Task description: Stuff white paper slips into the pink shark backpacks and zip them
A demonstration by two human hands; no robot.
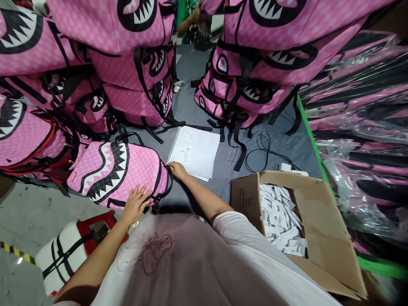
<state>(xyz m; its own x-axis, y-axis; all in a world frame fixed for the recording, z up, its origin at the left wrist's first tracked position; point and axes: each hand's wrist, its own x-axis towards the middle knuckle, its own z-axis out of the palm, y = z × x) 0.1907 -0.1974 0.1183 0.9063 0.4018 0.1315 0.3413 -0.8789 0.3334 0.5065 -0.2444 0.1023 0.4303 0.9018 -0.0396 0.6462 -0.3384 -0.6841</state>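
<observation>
A pink backpack (111,170) with a black-and-white shark-mouth print lies on its side on the grey table (287,148) in front of me. My left hand (136,203) rests flat on its near side, fingers spread. My right hand (177,170) is closed at the backpack's right end, pinching something small by the black handle loop; I cannot make out what it grips. Just beyond that hand lies a stack of clear flat bags over white sheets (195,151).
Piles of the same pink backpacks (127,63) (255,72) crowd the back left and back right. An open cardboard box (331,238) of small white packets sits at right, bagged backpacks (360,127) beyond it. A black cable (264,146) lies behind the box. A red-and-white bag (73,246) sits lower left.
</observation>
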